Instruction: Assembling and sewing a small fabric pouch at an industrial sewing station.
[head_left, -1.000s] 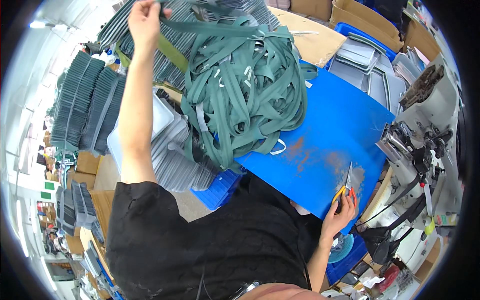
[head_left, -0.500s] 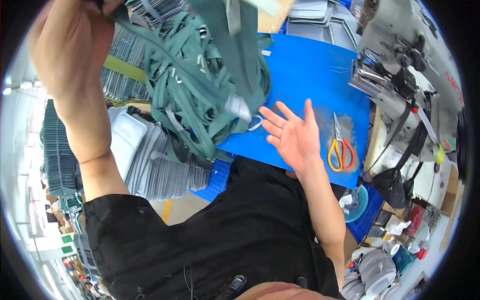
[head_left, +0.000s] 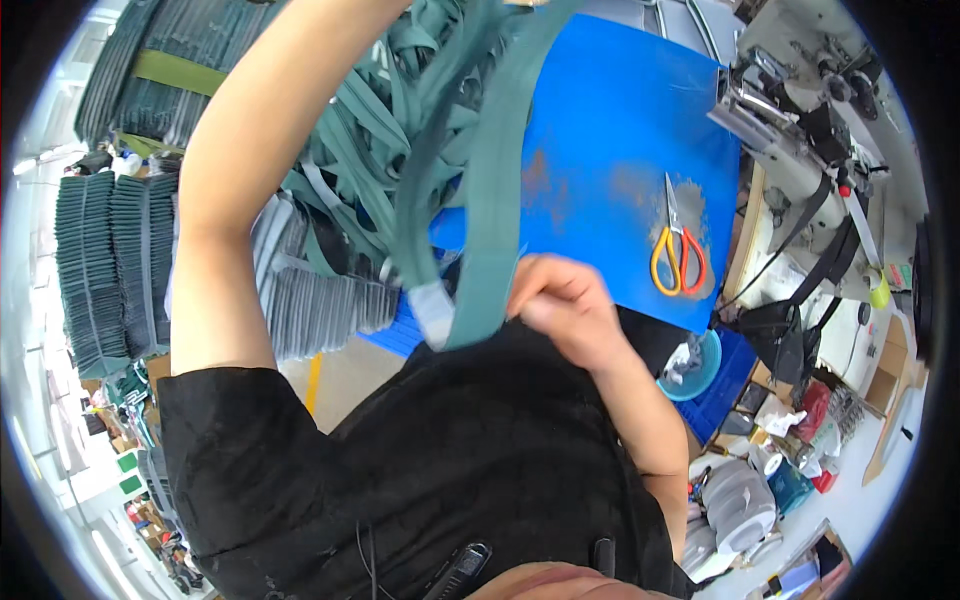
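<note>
A wide green webbing strap [head_left: 492, 220] hangs down in front of me from the top of the picture, with a white label [head_left: 433, 313] near its lower end. My right hand [head_left: 568, 305] is closed at the strap's right edge, thumb and fingers pinched together on it. My left forearm [head_left: 262, 120] reaches up past the top edge, so the left hand itself is out of the picture. Behind the strap lies a tangled heap of green straps [head_left: 365, 130], partly covered by it.
Orange-and-yellow-handled scissors [head_left: 672, 240] lie on the blue work surface [head_left: 610, 110]. A sewing machine [head_left: 790, 120] stands at the right. Bundled grey-green pieces [head_left: 115, 270] are stacked at the left. Below the surface's right corner sits a light-blue basket [head_left: 708, 370].
My right hand has gone from spread open to pinching the strap's edge. The left arm has swung right and upward, its hand leaving view. The strap now hangs closer to me.
</note>
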